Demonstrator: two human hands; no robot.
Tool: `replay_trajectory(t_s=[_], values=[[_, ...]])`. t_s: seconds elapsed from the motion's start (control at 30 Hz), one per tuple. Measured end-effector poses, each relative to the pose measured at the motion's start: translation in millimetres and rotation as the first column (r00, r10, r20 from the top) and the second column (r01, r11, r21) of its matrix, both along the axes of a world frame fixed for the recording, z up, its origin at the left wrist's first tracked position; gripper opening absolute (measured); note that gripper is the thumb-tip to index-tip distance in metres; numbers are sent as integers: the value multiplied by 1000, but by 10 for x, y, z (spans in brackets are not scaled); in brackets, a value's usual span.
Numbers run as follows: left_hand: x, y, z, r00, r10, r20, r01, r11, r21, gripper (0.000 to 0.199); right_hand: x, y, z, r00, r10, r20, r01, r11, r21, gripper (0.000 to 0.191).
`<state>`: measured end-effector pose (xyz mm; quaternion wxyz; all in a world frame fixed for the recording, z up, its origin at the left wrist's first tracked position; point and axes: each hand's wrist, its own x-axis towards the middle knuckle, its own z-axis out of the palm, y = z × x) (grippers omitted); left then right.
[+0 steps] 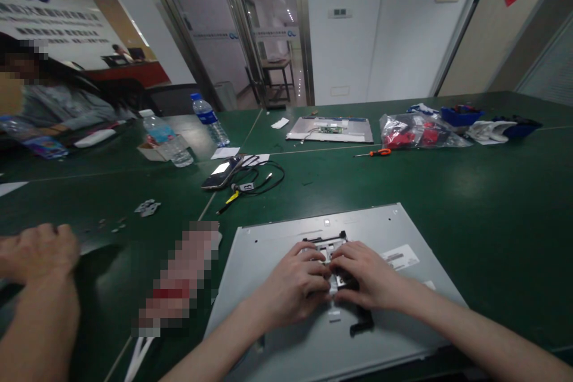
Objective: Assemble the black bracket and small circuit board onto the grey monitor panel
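A flat grey metal panel [273, 246], which looks like the back of a display, lies in front of me on the green table. At its middle is a black-and-silver part [326, 243], largely hidden by my fingers. My left hand [296, 279] grips the part's left side with curled fingers. From the right, my right hand [367, 274] closes on it, thumb and fingertips near those of the left. A black arm-like piece [362, 322] sticks out below my right hand. White labels [400, 256] show on the panel's right side.
Another person's hand [45, 253] rests at the left. Beside the panel lies a blurred-out object [185, 274] with white cables. Farther back are a phone [221, 172], black cables [282, 176], water bottles [210, 119], an orange-handled screwdriver [379, 153], a second panel [329, 129] and bagged red items [421, 131].
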<state>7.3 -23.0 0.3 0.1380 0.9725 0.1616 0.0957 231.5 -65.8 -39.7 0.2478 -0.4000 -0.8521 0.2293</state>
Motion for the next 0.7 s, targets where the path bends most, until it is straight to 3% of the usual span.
replay_trajectory(t_s=[0.27,0.7], values=[[-19,22,-137,995,-8,95,2,998,57,8,109,71,69,996,78,-45,-81,995,-63,41],[-19,-22,-112,996,20,82,-31,990,137,7,89,51,72,998,65,25,-64,997,-44,39]])
